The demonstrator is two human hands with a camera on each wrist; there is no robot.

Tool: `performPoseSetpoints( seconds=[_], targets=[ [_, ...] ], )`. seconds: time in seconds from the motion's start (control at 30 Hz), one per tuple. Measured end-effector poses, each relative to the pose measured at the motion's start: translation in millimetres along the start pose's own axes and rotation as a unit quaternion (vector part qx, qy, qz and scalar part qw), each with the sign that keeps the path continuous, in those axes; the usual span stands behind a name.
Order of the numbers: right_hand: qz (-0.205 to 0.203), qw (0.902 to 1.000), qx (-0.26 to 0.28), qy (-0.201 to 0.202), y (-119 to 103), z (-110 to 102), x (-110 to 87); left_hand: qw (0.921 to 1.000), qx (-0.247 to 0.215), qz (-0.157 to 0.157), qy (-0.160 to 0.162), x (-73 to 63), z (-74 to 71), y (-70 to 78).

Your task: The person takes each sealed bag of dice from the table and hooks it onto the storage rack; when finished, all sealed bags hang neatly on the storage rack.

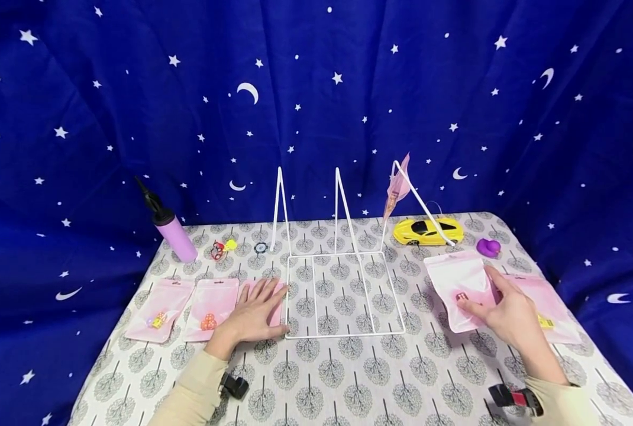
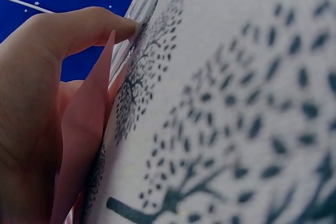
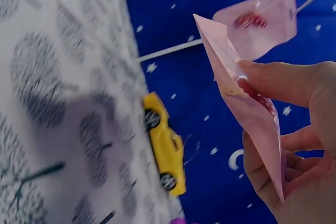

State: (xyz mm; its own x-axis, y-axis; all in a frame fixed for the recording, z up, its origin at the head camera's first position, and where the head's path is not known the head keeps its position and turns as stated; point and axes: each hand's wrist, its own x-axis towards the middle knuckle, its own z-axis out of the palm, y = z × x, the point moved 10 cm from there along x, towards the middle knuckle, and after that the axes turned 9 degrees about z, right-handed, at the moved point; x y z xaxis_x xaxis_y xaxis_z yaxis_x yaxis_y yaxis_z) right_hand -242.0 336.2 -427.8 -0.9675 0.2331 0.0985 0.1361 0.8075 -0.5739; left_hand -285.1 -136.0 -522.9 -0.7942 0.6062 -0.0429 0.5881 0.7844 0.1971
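My right hand [image 1: 514, 316] pinches a pink zip pouch [image 1: 455, 275] with small red things inside. In the right wrist view the thumb lies on the near face of this pouch, with fingers behind it. My left hand [image 1: 249, 316], fingers spread, rests over another pink pouch [image 1: 277, 307], largely hidden beneath it. Its fingertips reach the left side of a white wire rack [image 1: 343, 336]. On the rack's right prong hangs a pink pouch [image 1: 398, 186]; the middle and left prongs are bare.
Two pink pouches [image 1: 162, 302] [image 1: 212, 296] lie at the left, and one pouch [image 1: 556, 307] lies partly behind my right hand. Along the back are a purple pump [image 1: 177, 236], small toys [image 1: 231, 244], a yellow toy car [image 1: 428, 232] and a purple duck [image 1: 488, 247].
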Motion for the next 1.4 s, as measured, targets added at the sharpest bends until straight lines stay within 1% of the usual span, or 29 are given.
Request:
performPoseSetpoints(
  seconds=[0.07, 0.17, 0.3, 0.47, 0.6, 0.67, 0.73, 0.8, 0.9, 0.97, 1.0, 1.2, 1.3, 1.33, 1.4],
  targets=[
    [-0.007, 0.9999, 0.006, 0.005, -12, -7, -7.6, 1.0000, 0.000, -0.001, -0.001, -0.1, 0.9, -0.3],
    [-0.022, 0.9994, 0.014, 0.024, -29, -19, -19.1, 1.0000, 0.003, -0.003, -0.001, -0.1, 1.7, -1.0],
    [-0.044, 0.9971, 0.023, 0.058, -48, -32, -34.2, 1.0000, 0.003, -0.002, 0.005, -0.1, 1.3, -1.0],
    [-0.076, 0.9908, 0.053, 0.098, -68, -49, -55.5, 1.0000, -0.002, 0.000, 0.007, -0.1, 0.2, 0.3],
    [-0.097, 0.9831, 0.084, 0.131, -82, -64, -74.0, 0.9999, -0.006, 0.002, 0.010, -0.1, -0.7, 1.2],
    [-0.113, 0.9771, 0.102, 0.148, -89, -73, -82.9, 0.9999, -0.007, 0.003, 0.011, -0.2, -1.1, 1.4],
    [-0.141, 0.9685, 0.123, 0.164, -98, -82, -92.4, 0.9999, -0.007, 0.003, 0.013, -0.5, -2.1, 1.8],
    [-0.180, 0.9567, 0.143, 0.178, -108, -91, -101.6, 0.9999, -0.004, 0.003, 0.012, -0.7, -2.1, 1.6],
    [-0.235, 0.9381, 0.172, 0.188, -121, -102, -112.4, 0.9999, 0.000, 0.004, 0.012, -1.2, -2.1, 1.9],
    [-0.253, 0.9312, 0.181, 0.190, -128, -106, -114.4, 0.9999, -0.001, 0.004, 0.012, -1.8, -1.5, 1.5],
    [-0.252, 0.9318, 0.181, 0.188, -130, -107, -114.0, 0.9999, -0.003, 0.004, 0.013, -2.1, -1.5, 1.4],
    [-0.206, 0.9496, 0.151, 0.182, -127, -104, -100.4, 0.9999, -0.005, 0.002, 0.016, -3.1, -0.6, 1.2],
    [-0.201, 0.9495, 0.155, 0.185, -125, -101, -93.6, 0.9999, -0.005, 0.004, 0.014, -2.1, 0.7, 0.1],
    [-0.196, 0.9511, 0.154, 0.183, -125, -100, -91.6, 0.9999, -0.005, 0.004, 0.013, -1.8, 0.5, -0.1],
    [-0.197, 0.9503, 0.155, 0.185, -126, -100, -89.5, 0.9999, -0.008, 0.003, 0.012, -1.0, 0.0, -0.8]
  ],
)
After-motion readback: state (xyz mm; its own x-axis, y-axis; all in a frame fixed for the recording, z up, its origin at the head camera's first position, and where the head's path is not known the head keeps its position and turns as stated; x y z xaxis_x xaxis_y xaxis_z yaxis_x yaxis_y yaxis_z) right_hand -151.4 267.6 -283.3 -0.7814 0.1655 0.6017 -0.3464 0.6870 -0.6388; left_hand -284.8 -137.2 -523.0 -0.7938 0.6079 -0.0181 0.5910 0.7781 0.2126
